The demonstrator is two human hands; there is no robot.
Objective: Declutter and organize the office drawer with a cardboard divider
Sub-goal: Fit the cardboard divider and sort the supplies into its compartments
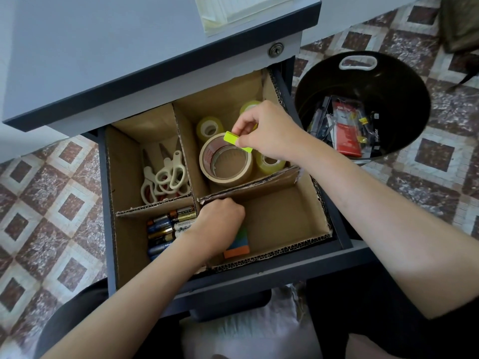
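The open drawer [298,260] holds a cardboard divider [259,183] with four compartments. Scissors [166,174] lie in the back left one, batteries [166,229] in the front left one, and tape rolls [225,161] in the back right one. My right hand [269,130] pinches a lime-green sticky-note pad [237,141] above the tape rolls. My left hand [220,224] reaches into the front right compartment and rests on a stack of coloured sticky notes [237,248], partly hiding it. Whether it grips the stack cannot be told.
A black bin [404,81] with discarded packaging stands on the tiled floor to the right of the drawer. The grey desk top [103,53] overhangs the drawer's back, with a paper pad [241,11] on it. My dark-clothed knees sit below the drawer front.
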